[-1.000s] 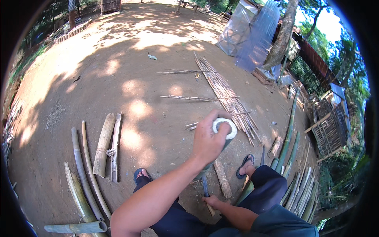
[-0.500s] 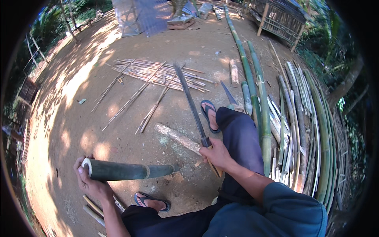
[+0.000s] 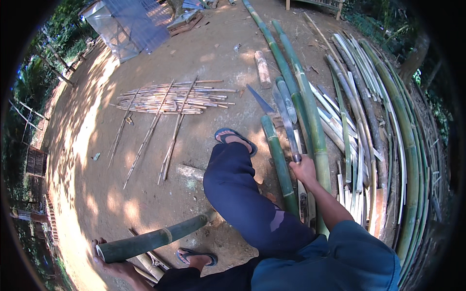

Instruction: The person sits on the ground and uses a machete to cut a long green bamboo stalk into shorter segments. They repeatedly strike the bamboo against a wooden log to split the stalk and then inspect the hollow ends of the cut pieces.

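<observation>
My left hand [image 3: 114, 266] is closed round the pale cut end of a thick green bamboo section [image 3: 150, 240], at the lower left. That section slants away to the right, and its far end reaches the dirt beside my bent leg. My right hand [image 3: 305, 169] grips a machete [image 3: 290, 122] by its handle, at the right among the bamboo poles. The dark blade points away from me and lies alongside a short green bamboo piece [image 3: 279, 165]. Whether the blade touches the poles I cannot tell.
A saw [image 3: 260, 100] lies near the machete tip. Long green poles [image 3: 315, 126] and split strips [image 3: 361, 136] cover the right side. Thin sticks [image 3: 170, 99] lie stacked at the far left. A short log [image 3: 191, 172] lies beyond my knee, another log [image 3: 262, 70] farther off.
My right hand has swung the machete to the right, from over the bare dirt to the bamboo poles. My raised leg has shifted left in view. My left hand still holds the bamboo section.
</observation>
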The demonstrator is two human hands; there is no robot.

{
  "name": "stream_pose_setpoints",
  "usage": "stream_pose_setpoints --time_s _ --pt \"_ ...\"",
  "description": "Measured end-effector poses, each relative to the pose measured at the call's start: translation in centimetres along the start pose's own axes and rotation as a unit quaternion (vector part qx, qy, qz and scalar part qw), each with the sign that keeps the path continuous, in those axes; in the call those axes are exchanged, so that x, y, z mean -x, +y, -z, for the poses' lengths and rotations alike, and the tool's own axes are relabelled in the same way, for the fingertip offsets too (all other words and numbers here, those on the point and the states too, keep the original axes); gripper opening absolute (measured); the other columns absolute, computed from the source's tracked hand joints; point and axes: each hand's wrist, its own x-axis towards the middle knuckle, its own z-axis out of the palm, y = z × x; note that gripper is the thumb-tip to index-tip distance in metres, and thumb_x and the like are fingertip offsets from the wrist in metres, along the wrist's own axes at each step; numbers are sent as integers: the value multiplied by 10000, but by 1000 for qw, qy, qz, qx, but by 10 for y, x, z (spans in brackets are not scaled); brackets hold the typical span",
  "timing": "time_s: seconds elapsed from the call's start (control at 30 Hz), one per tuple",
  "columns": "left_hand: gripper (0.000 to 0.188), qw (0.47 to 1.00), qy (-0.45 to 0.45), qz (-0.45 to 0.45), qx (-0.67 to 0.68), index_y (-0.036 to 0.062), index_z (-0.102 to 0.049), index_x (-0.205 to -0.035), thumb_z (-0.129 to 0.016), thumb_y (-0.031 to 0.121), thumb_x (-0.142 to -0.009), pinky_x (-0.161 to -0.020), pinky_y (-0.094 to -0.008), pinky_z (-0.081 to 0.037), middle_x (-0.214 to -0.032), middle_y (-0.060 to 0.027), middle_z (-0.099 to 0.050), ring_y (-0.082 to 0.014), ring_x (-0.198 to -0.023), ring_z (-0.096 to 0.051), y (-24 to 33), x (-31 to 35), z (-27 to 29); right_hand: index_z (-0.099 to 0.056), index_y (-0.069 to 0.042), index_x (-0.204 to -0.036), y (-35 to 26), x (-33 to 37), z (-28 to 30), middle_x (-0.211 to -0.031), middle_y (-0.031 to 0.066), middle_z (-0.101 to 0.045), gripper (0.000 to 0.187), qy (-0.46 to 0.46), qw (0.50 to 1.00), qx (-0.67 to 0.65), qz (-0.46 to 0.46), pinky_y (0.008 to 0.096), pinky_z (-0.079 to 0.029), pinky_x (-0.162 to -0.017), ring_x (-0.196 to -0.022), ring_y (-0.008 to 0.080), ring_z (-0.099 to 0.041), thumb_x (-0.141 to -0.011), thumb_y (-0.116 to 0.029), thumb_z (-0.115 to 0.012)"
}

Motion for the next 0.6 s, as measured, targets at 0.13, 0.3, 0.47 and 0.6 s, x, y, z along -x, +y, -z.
stream_pose_setpoints --time_s 0.13,0.3,0.47,0.6 --pt "643 999 18 -12 -31 -56 -555 -1322 -282 457 -1045 -1085 -455 -411 -1226 -213 -609 -309 -1190 -570 2 4 -4 -684 30 -1008 54 27 -56 -904 276 -703 400 -56 991 61 -109 510 -535 -865 -931 428 -693 -772 -293 -676" --pt "634 999 46 13 -25 -52 -557 -1316 -294 448 -1030 -1065 -459 -422 -1206 -215 -613 -314 -1172 -574 1 2 -2 -652 21 -1105 82 14 -83 -1007 255 -711 454 -53 978 146 -142 517 -531 -904 -985 430 -688 -818 -328 -685" --pt "632 997 58 13 -40 -51 -559 -1311 -293 448 -1029 -1049 -455 -427 -1191 -207 -620 -308 -1172 -575 -4 0 1 -634 -7 -1092 108 -18 -97 -1034 228 -715 432 -38 965 203 -164 506 -537 -899 -1004 413 -689 -843 -355 -696" --pt "630 997 56 6 -43 -47 -563 -1306 -283 446 -1031 -1043 -453 -429 -1190 -198 -623 -306 -1165 -577 -7 -3 2 -617 -7 -1096 129 -39 -106 -1069 224 -700 441 -41 964 196 -175 495 -535 -900 -1017 412 -681 -846 -356 -717"
